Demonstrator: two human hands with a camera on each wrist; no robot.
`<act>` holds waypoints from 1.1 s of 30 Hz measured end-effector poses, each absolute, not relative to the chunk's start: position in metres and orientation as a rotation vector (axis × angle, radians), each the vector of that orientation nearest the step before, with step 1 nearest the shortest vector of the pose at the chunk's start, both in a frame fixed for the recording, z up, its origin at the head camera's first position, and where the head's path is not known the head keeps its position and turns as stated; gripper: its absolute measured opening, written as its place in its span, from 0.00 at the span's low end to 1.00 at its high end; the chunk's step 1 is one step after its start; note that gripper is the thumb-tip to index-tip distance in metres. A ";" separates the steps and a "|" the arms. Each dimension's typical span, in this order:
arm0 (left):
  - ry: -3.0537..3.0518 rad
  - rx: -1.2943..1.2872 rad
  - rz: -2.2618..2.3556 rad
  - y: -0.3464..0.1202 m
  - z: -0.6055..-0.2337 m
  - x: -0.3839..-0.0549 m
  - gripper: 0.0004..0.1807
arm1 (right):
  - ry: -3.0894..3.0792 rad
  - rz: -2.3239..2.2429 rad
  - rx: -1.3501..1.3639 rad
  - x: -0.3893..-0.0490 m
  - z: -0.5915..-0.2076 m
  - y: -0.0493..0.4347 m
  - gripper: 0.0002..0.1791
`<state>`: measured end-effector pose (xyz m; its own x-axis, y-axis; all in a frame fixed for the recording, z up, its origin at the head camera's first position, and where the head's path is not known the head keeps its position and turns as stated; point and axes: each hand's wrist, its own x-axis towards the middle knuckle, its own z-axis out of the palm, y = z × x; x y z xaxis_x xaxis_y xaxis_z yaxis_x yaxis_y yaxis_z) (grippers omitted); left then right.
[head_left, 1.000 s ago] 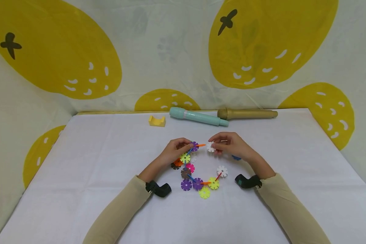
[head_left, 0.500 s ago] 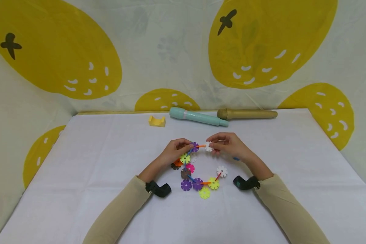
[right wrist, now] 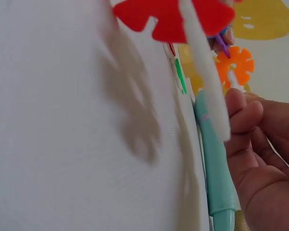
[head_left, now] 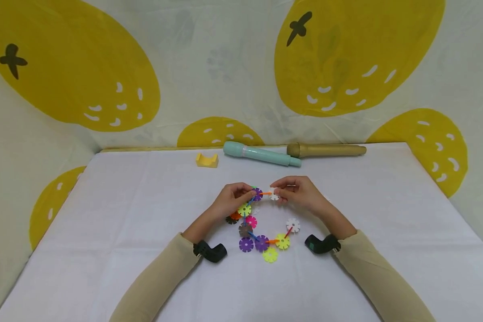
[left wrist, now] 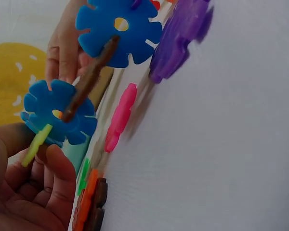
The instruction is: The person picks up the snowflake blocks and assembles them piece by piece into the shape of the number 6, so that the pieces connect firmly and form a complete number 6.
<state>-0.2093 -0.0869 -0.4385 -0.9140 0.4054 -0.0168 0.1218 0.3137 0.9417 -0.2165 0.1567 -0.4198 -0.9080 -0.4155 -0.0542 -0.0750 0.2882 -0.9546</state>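
In the head view a curved chain of slotted plastic snowflake discs is joined edge to face. My left hand (head_left: 234,197) pinches its far end, by a purple disc (head_left: 258,194). From that disc an orange disc (head_left: 265,193), seen edge-on, points right. My right hand (head_left: 302,192) pinches a white disc (head_left: 273,194) between thumb and fingers, right at the orange disc's edge. The chain's other end is a white disc (head_left: 293,225) beside a yellow disc (head_left: 282,241). The left wrist view shows blue discs (left wrist: 119,29) with a brown disc (left wrist: 90,82) edge-on between them.
Loose discs lie near the chain, among them a purple one (head_left: 246,244), a yellow one (head_left: 270,255) and a pink one (head_left: 251,221). Along the back edge are a teal toy microphone (head_left: 261,154), a gold one (head_left: 330,150) and a yellow notched block (head_left: 207,160).
My right hand has moved slightly left, bringing the white disc up to the orange disc. The blue disc under my right wrist has gone out of sight. My left hand stays nearly still.
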 end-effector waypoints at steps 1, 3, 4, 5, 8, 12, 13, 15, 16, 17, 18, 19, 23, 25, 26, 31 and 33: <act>2.327 0.469 1.645 -0.087 -0.438 -0.209 0.14 | 2.274 -1.660 -0.446 -0.217 -0.419 0.157 0.13; 2.321 0.444 1.655 -0.086 -0.436 -0.210 0.14 | 2.282 -1.664 -0.456 -0.217 -0.418 0.158 0.14; 2.318 0.430 1.659 -0.086 -0.436 -0.210 0.14 | 2.283 -1.660 -0.468 -0.217 -0.417 0.158 0.15; 2.320 0.415 1.667 -0.086 -0.437 -0.211 0.14 | 2.286 -1.653 -0.482 -0.217 -0.417 0.159 0.15; 2.338 0.361 1.701 -0.087 -0.438 -0.213 0.14 | 2.302 -1.625 -0.517 -0.219 -0.415 0.162 0.17; 2.350 0.251 1.774 -0.089 -0.441 -0.215 0.15 | 2.308 -1.584 -0.522 -0.222 -0.414 0.168 0.17; 2.348 0.225 1.791 -0.089 -0.442 -0.215 0.15 | 2.308 -1.570 -0.516 -0.223 -0.413 0.169 0.16; 2.348 0.173 1.824 -0.090 -0.443 -0.216 0.16 | 2.309 -1.530 -0.505 -0.225 -0.412 0.172 0.16; 2.349 0.152 1.844 -0.090 -0.444 -0.216 0.16 | 2.311 -1.505 -0.501 -0.225 -0.411 0.173 0.16; 2.344 0.127 1.864 -0.091 -0.444 -0.216 0.16 | 2.313 -1.477 -0.499 -0.226 -0.410 0.175 0.16; 2.342 0.108 1.886 -0.091 -0.445 -0.217 0.15 | 2.316 -1.445 -0.506 -0.226 -0.409 0.176 0.16; 2.338 0.089 1.905 -0.091 -0.445 -0.217 0.15 | 2.317 -1.416 -0.515 -0.227 -0.408 0.178 0.16; 2.299 0.043 1.948 -0.091 -0.443 -0.216 0.15 | 2.314 -1.314 -0.588 -0.228 -0.404 0.188 0.15; 2.277 0.046 1.935 -0.091 -0.442 -0.216 0.15 | 2.316 -1.273 -0.637 -0.229 -0.403 0.194 0.15; 2.264 0.050 1.928 -0.091 -0.442 -0.216 0.15 | 2.324 -1.248 -0.659 -0.230 -0.402 0.197 0.14; 2.210 0.098 1.898 -0.090 -0.440 -0.214 0.14 | 2.350 -1.152 -0.727 -0.232 -0.401 0.214 0.13; 2.197 0.119 1.893 -0.090 -0.439 -0.213 0.14 | 2.341 -1.127 -0.728 -0.233 -0.399 0.219 0.14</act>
<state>-0.2132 -0.0901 -0.4392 -0.9681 0.2161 -0.1269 -0.0935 0.1581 0.9830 -0.2328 0.2195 -0.3987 -0.7645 -0.6250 -0.1577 -0.2667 0.5294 -0.8054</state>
